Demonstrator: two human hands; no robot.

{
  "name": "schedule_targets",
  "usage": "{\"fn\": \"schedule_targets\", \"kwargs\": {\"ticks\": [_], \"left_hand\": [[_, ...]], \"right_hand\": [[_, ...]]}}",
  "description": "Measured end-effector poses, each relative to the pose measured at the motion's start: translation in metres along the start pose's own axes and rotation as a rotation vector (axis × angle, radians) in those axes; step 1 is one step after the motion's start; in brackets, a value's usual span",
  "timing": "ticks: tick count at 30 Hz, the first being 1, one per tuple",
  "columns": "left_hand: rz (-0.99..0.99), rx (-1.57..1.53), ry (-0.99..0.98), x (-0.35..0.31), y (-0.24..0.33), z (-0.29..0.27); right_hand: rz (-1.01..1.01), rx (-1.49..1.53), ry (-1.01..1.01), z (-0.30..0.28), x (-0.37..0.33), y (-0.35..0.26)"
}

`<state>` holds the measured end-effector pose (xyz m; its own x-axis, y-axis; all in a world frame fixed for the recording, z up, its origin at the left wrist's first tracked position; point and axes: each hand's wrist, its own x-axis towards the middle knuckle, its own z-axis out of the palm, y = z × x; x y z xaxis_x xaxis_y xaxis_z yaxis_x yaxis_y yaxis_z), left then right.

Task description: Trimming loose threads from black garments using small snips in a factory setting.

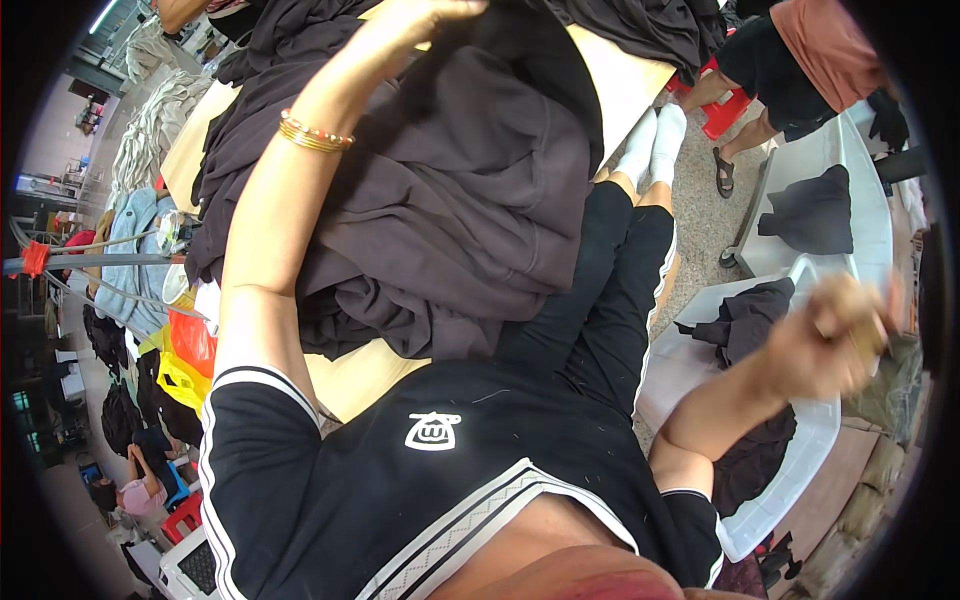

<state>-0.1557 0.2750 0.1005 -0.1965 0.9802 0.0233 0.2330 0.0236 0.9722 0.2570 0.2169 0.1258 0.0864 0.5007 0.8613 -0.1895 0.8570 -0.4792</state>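
A big heap of dark grey-brown fabric (470, 200) lies on a pale wooden tabletop (625, 85) in front of me. My left arm, with gold and beaded bracelets at the wrist, stretches over the heap. At the upper edge of the view, my left hand (435, 14) rests on or just above the fabric, fingers extended and partly cut off. My right hand (835, 330) is raised at the right over a white plastic bin (825, 440) holding dark fabric pieces. Motion smears its fingers, so I cannot make out whether they hold anything.
Another white bin (875, 215) with a dark cloth (810, 212) stands farther right. Near it is a person in a salmon top (825, 50), beside a red stool (727, 112). At left are yellow and red plastic bags (190, 345), light-blue cloth (130, 265) and a metal rod (110, 262).
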Motion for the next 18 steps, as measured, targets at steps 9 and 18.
{"fn": "schedule_targets", "kwargs": {"ticks": [9,18], "left_hand": [[0.23,-1.062,-0.392,-0.041,0.094,-0.017],[0.234,-0.99,-0.521,-0.101,0.132,0.026]], "right_hand": [[0.512,0.053,-0.185,0.055,-0.044,0.065],[0.342,0.341,-0.224,0.089,-0.04,0.04]]}}
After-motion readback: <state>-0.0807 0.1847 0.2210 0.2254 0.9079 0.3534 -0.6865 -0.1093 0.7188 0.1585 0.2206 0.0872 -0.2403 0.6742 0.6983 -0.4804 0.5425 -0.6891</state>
